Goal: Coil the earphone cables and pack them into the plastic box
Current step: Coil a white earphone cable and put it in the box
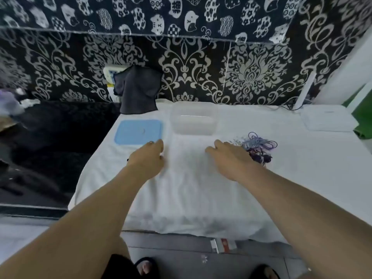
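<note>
White cloth-covered table [201,188], a bit rumpled, pushed up against a wall of black-and-silver damask wallpaper [251,73], with a strip of black fabric printed with white cat faces [161,15] above it. Dark glossy floor or surface off to the left, grey tiled floor at the near edge with sandalled feet poking in at the bottom.

At the back, centre: clear rectangular plastic box [193,119], open, looks empty. Just left of it, flat light-blue plastic lid [138,131] lying on the cloth. Behind the lid, a dark grey cloth draped over something upright [138,91]. Far right back corner, a flat white box-like device [328,120], well apart from everything else.

Tangled bundle of purple and lilac earphone cables [257,148] sitting on the cloth right of centre, in front and to the right of the box, not coiled, not packed.

Left hand [147,158] stretched out over the cloth by the near right corner of the lid, fingers loosely spread, nothing in them. Right hand [229,158] likewise released and empty, palm down, just beside the cable bundle; can't tell if actually touching.

Plenty of bare cloth between the hands and toward the near edge; left table edge drops off close beside the lid.
</note>
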